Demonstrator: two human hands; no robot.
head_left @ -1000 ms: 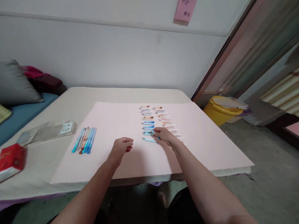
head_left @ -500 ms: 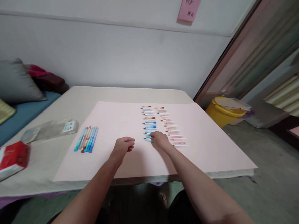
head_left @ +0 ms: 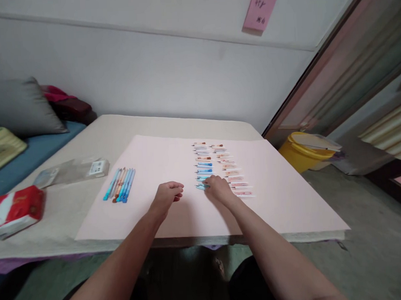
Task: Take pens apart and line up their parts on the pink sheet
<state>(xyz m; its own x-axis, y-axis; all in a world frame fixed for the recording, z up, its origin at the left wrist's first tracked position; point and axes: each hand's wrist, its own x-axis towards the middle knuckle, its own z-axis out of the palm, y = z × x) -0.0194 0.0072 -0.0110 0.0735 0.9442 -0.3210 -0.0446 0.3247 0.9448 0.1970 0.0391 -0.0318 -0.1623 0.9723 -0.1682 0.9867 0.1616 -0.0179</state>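
Observation:
A pink sheet (head_left: pixel 174 160) covers the middle of a beige table (head_left: pixel 95 128). Two columns of short pen parts lie on it: a left column (head_left: pixel 203 161) of orange and blue pieces and a right column (head_left: pixel 232 175) of pinkish pieces. My right hand (head_left: pixel 219 189) rests at the near end of the left column, fingers closed on a light blue pen piece (head_left: pixel 201 186). My left hand (head_left: pixel 167 195) lies beside it on the sheet, fingers curled in, with nothing visible in them. A bundle of whole blue and orange pens (head_left: pixel 120 191) lies to the left.
A clear plastic packet with a white label (head_left: pixel 72 170) and a red tissue pack (head_left: pixel 14 212) lie on the table's left part. A grey cushion (head_left: pixel 16 106) sits on a blue mattress beyond. A yellow bucket (head_left: pixel 298 151) stands on the floor at the right.
My right hand has drawn back from the right column and set the light blue piece down at the near end of the left column. My left hand has stayed put.

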